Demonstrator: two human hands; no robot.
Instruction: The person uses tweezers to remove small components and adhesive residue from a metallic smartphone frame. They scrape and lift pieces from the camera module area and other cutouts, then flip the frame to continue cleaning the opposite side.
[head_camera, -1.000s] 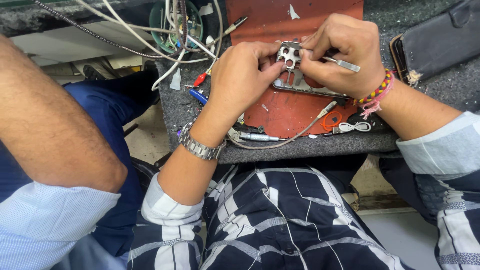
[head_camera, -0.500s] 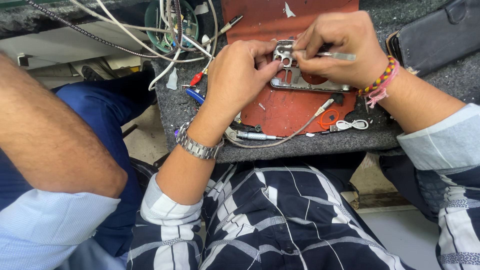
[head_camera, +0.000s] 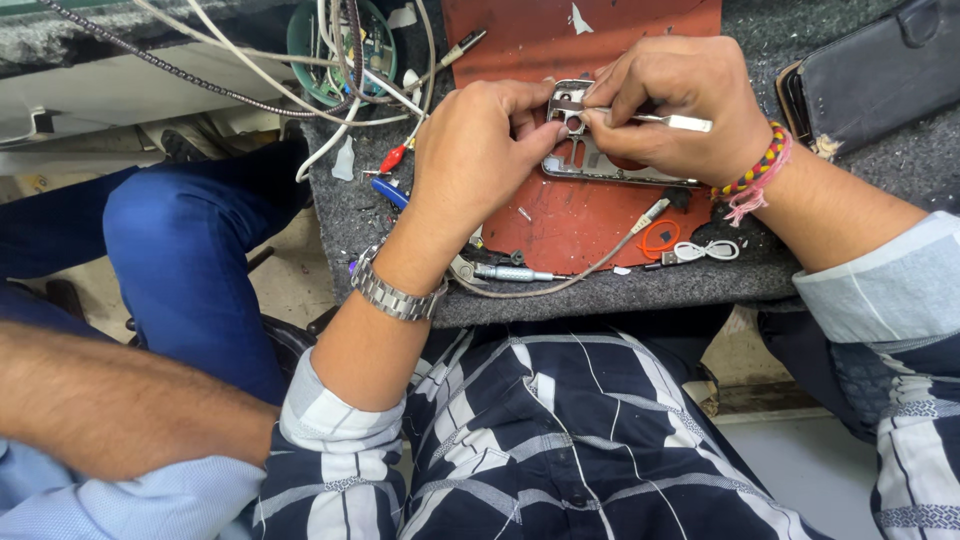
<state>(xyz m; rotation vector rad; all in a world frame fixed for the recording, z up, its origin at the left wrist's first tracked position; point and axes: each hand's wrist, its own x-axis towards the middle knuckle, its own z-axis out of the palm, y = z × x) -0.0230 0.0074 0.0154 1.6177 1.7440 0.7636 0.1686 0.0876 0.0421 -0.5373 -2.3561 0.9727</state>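
head cam | looks steeply down, close over lap and grey bench edge (head_camera: 600, 300) | single view

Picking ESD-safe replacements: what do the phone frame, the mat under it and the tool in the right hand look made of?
Phone frame: likely metal, bright silvery edges.
Mat: looks like rubber or silicone, matte red-brown, scuffed.
Tool in right hand: apparently steel, slim and shiny.

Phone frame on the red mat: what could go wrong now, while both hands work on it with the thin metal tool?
1. The tool in the right hand meets the frame at a small corner part; a slip might scratch it or prick the left hand, whose fingertips sit right there.
2. Small loose bits lie on the mat near the table edge; a nudge could lose them.
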